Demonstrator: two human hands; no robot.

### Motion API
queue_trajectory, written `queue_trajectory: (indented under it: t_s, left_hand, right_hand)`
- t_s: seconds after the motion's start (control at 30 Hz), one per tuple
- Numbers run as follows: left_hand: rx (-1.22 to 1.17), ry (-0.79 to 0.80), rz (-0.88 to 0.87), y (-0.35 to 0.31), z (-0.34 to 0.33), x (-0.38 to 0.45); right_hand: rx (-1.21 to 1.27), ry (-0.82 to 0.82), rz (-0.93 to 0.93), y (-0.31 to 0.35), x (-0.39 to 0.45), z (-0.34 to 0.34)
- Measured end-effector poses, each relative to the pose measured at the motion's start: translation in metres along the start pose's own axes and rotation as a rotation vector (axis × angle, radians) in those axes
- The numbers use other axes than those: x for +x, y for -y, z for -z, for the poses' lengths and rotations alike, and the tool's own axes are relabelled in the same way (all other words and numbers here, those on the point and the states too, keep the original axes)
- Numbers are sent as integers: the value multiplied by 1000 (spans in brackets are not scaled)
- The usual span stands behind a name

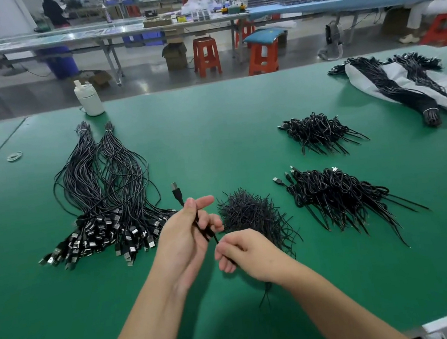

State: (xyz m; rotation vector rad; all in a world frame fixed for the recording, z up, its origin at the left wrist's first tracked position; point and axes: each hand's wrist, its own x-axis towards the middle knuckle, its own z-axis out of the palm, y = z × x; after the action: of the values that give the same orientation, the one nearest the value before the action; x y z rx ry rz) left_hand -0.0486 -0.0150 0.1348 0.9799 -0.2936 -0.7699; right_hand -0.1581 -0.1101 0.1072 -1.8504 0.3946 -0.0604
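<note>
Left hand [188, 237]: yours is raised just above the green felt-covered table [212, 131], near its front edge. It grasps a thin black USB cable [199, 225] folded into a short hank. The thumb and lower fingers are curled round the hank, and the index finger is stretched out above it. The cable's plug end sticks up and away from you, past your fingertips.

Right hand [250, 255]: just beside the left, lower and nearer to you. Your fingers are curled, and thumb and forefinger pinch the cable's thin tail where it leaves the left hand. Whether a tie is also in that pinch cannot be told.

Directly behind your hands: a loose heap of short black wire ties [252, 210], partly hidden by your right wrist.

To your left: two long banded bundles of black cables [102, 188], with their plugs fanned toward you.

To your right: two piles of coiled black cables [336, 192], one behind the other.

Far right corner: more black bundles on a grey plastic bag [395, 77].

Far left: a white plastic bottle [88, 99] and a few pale rubber bands [14, 156].
</note>
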Motion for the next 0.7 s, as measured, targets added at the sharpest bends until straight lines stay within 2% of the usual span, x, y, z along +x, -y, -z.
queue_trajectory:
  t_s: [0.17,0.33,0.5,0.6,0.7]
  left_hand:
    - [30,19,12,0,-5,-4]
    - [24,68,59,4,-10,-7]
    - [26,252,177,-3,-5,-8]
    - [179,432,251,-9,0,-10]
    - [282,487,295,-13,1,-11]
  right_hand:
    - [85,-55,57,-1,0,2]
    - [418,-62,124,2,0,-2]
    - [433,-97,122,-2,0,-2]
    - [492,-79,95,-6,-5,-2]
    - [500,-88,73,-11,-5,-5]
